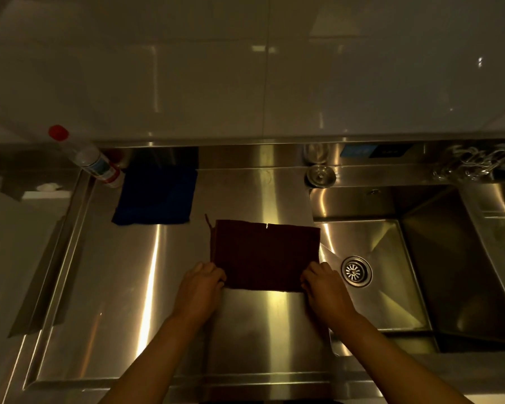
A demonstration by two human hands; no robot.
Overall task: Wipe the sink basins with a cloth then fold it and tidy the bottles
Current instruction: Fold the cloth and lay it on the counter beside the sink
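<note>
Left arm: bare, reaches forward from the lower edge, angled slightly toward the right.
Left hand (201, 284): back of the hand up, fingers curled, pinching a near corner of the dark cloth (264, 253).
Right arm: bare, reaches forward, angled toward the left.
Right hand (322, 282): back up, fingers curled, pinching the other near corner.
Spacing: hands apart, level with each other.

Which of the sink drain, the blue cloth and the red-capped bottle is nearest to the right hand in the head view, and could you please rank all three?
From the right hand, which grips the brown cloth:
1. Sink drain, just to its right in the basin.
2. Blue cloth, farther back on the left of the counter.
3. Red-capped bottle, at the far back-left corner.
</note>
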